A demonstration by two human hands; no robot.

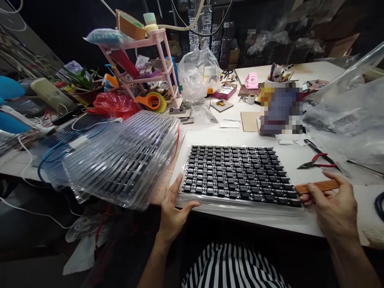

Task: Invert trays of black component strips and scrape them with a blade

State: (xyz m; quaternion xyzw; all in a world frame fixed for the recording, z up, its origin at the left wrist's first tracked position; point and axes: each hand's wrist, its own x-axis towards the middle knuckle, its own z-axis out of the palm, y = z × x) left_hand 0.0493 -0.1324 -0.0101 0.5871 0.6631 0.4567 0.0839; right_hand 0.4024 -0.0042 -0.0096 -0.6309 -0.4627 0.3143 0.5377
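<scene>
A clear plastic tray (237,202) holds rows of small black electronic parts (237,174) near the table's front edge. My left hand (175,210) rests at the tray's near left corner, thumb along the front rim and fingers up the left side, spread apart. In my right hand (333,200) is a flat orange-brown strip (319,186), gripped between thumb and fingers, its left end touching the tray's right near corner. To the left lies a stack of clear plastic trays (123,160), some showing dark parts inside, with a red band near its right edge.
Red-handled pliers (318,161) lie behind my right hand. At the back left stands a pink shelf (163,60) with tape rolls. Plastic bags (351,116) crowd the right side, and a brown card (249,121) lies behind the filled tray.
</scene>
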